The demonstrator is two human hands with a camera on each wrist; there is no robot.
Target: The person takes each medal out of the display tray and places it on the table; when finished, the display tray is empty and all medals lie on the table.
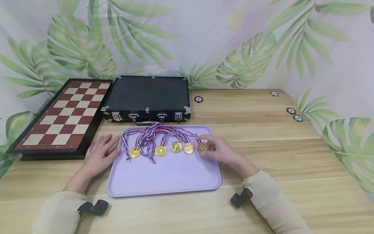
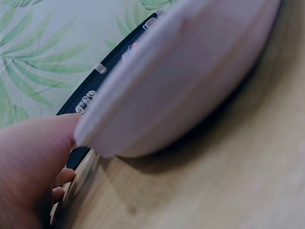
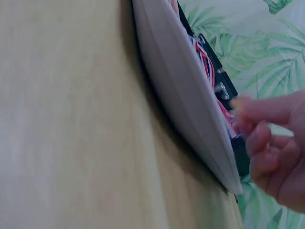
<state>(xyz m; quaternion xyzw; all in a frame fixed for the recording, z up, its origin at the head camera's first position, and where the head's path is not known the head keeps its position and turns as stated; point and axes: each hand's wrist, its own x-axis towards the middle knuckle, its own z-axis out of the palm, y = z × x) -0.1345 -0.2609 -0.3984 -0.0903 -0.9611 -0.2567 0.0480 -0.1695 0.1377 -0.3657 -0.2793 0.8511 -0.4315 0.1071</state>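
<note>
A lilac tray (image 1: 163, 178) holds several medals on red, white and blue ribbons (image 1: 150, 135). Gold medals (image 1: 160, 150) lie toward its left and middle, with a copper-coloured medal (image 1: 188, 148) right of them. At the tray's right side, my right hand (image 1: 223, 151) pinches a darker bronze medal (image 1: 202, 148) between thumb and forefinger; in the right wrist view, this hand (image 3: 279, 152) shows above the tray rim with its other fingers curled. My left hand (image 1: 99, 156) lies at the tray's left edge, fingers loosely extended, its thumb (image 2: 47, 138) against the rim.
Behind the tray stands a closed black case (image 1: 150, 94) with metal latches. A chessboard box (image 1: 68, 113) lies to the left, close to my left fingers. Poker chips (image 1: 198, 99) lie right of the case, and others (image 1: 291, 110) near the wooden table's (image 1: 277, 156) right edge.
</note>
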